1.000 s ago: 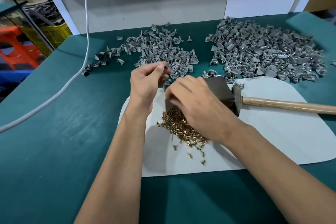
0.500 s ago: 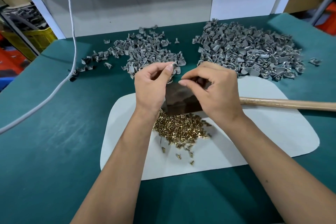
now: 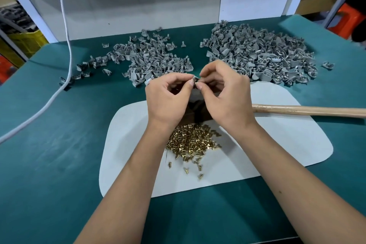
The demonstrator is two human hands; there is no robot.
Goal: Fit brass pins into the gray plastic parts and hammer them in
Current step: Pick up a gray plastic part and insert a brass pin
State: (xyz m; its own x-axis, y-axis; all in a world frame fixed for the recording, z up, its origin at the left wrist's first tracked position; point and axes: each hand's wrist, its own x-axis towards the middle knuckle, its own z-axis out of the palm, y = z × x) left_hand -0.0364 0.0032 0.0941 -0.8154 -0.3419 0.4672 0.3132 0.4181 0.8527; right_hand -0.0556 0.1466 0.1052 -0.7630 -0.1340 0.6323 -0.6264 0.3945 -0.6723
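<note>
Above heaped brass pins (image 3: pixel 191 140), both hands' fingertip grips pinch one small gray plastic part (image 3: pixel 195 79).

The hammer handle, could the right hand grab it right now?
Probably not straight away: the right hand is pinching a small gray part with the left hand. The hammer handle lies bare beside it.

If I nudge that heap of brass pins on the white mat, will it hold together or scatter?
The brass pins are small, loose and smooth-looking, so they would probably scatter. Several already lie apart on the white mat. Their shanks look round, so they may roll.
</note>
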